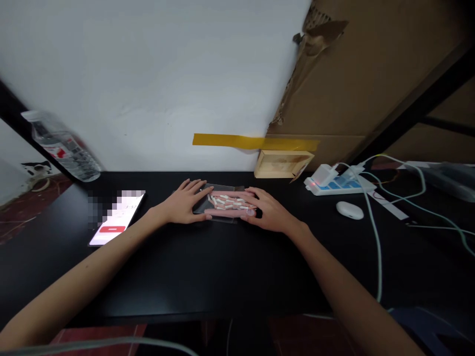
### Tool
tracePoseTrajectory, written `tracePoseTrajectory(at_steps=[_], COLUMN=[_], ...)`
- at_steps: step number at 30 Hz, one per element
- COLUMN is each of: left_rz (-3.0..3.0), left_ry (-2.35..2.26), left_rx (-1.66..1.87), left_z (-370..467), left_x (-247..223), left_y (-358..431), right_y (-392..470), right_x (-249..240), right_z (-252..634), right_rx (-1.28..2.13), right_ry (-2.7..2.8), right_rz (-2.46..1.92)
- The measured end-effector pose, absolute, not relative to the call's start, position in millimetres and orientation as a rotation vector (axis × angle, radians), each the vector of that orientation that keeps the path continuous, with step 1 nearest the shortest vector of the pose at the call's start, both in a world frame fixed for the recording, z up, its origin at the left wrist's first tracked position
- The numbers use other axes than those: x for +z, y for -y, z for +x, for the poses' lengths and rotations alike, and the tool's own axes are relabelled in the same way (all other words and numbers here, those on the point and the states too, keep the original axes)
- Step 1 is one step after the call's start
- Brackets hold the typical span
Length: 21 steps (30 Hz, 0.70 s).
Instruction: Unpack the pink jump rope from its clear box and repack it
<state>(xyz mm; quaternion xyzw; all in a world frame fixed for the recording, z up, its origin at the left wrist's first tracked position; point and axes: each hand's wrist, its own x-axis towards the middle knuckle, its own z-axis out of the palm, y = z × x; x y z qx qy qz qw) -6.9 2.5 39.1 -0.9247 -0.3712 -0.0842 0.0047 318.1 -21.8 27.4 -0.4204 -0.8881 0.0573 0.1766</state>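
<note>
A clear plastic packet (230,203) lies flat on the black table, with several small white pieces between two pink strips inside. On its left end rests my left hand (187,201), palm down with the fingers spread. My right hand (270,210) is at the packet's right end, thumb and fingers apart, with its fingertips on the pink part. Neither hand lifts the packet.
A lit phone (118,217) lies left, near a plastic bottle (67,148) by the wall. A shallow wooden box (284,164) stands at the back. At right are a power strip (341,185) with cables and a white case (350,210).
</note>
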Motion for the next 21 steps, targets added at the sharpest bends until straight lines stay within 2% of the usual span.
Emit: tracePoseTrajectory(at_steps=[7, 15, 21], left_rz=[-2.873, -2.866, -2.873], left_ry=[1.204, 1.273, 1.270], left_rx=[-0.242, -0.164, -0.180], left_z=[-2.4, -5.8, -6.8], left_x=[38.6, 37.4, 38.0], left_y=[-0.8, -4.5, -4.5], right_y=[17.6, 14.7, 14.1], right_x=[23.2, 40.6, 39.3], right_z=[318.6, 349.5, 343.1], right_rx=[0.286, 0.341, 0.172], right_ry=[2.520, 2.527, 2.429], right_rz=[-1.144, -1.244, -1.329])
